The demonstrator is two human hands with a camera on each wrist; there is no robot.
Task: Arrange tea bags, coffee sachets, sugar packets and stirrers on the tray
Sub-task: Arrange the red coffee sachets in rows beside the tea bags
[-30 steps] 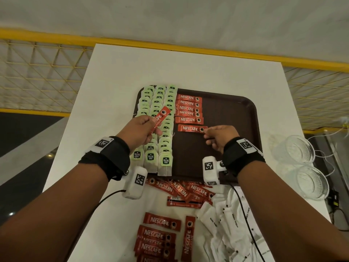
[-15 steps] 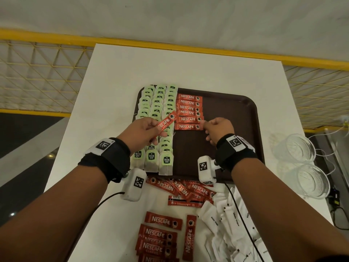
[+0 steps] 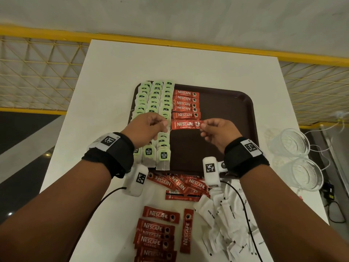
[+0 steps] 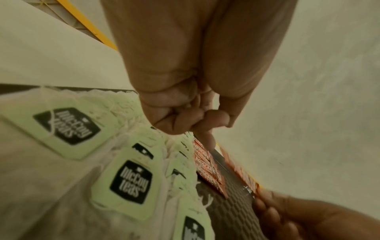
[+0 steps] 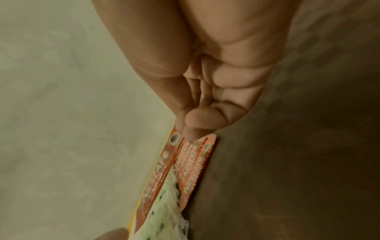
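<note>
A brown tray (image 3: 236, 114) lies on the white table. Three columns of green-tagged tea bags (image 3: 156, 99) (image 4: 131, 180) fill its left side. Beside them runs a column of red coffee sachets (image 3: 186, 104). Just below that column, one coffee sachet (image 3: 186, 124) (image 5: 195, 165) is held level over the tray. My right hand (image 3: 202, 126) (image 5: 191, 129) pinches its right end. My left hand (image 3: 165, 127) (image 4: 205, 123), fingers curled, is at its left end over the tea bags. No stirrers are in view.
Loose coffee sachets (image 3: 160, 216) lie on the table in front of the tray, with a heap of white sugar packets (image 3: 226, 224) to their right. Two glass bowls (image 3: 290, 142) (image 3: 306, 173) stand at the table's right edge. Yellow railing lies beyond the table.
The previous sachet now lies in the column. The sachet my left hand held tilted over the tea bags has swung level, and my right hand has taken its right end.
</note>
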